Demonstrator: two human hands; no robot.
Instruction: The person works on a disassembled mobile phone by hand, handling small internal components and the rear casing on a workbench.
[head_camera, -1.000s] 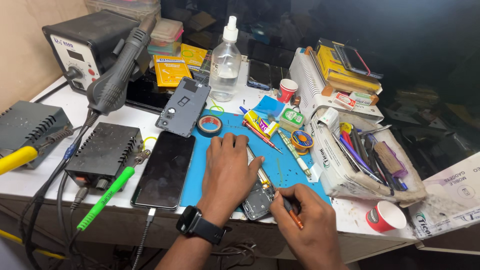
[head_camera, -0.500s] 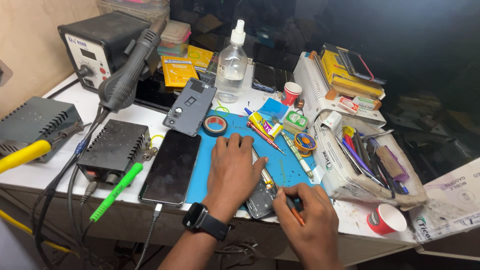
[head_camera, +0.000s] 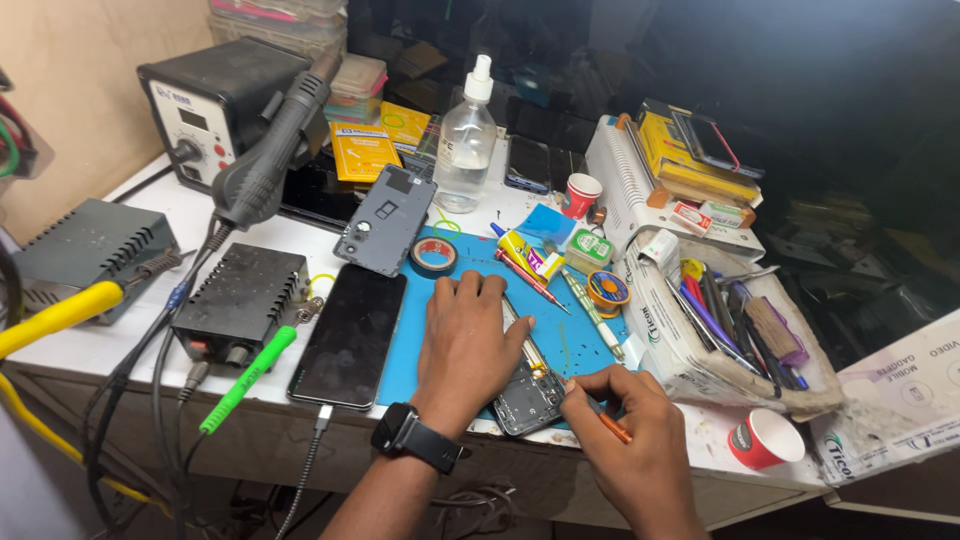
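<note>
In the head view, the left hand (head_camera: 468, 345), a black smartwatch (head_camera: 418, 438) on its wrist, lay flat and spread, palm down, on the blue rubber work mat (head_camera: 425, 330). Its thumb side pressed against the opened dark smartphone body with exposed internals (head_camera: 528, 392), which sat at the near edge of the mat between the two hands. The right hand (head_camera: 640, 440) was curled, fingers pinched around a thin orange-handled tool (head_camera: 610, 428); the tool's tip was hidden behind the fingers where they met the phone's lower right corner.

Just beyond the left fingertips lay a roll of black tape (head_camera: 434, 255) and a grey phone back cover (head_camera: 386, 220). To the left of that hand rested a black smartphone lying screen-up with a cable plugged in (head_camera: 350, 335). Ahead of the right hand were a small spool of solder wire (head_camera: 607, 291) and a clear plastic squeeze bottle (head_camera: 466, 140); to its right stood a small red paper cup (head_camera: 763, 440).

The step in hand looked like fine work on the phone's inside, the left hand steadying the body while the right worked the tool. A next move would probably call for firm downward hold from the left hand and small, controlled pressure at the tool's tip, since the parts there appear tiny.
</note>
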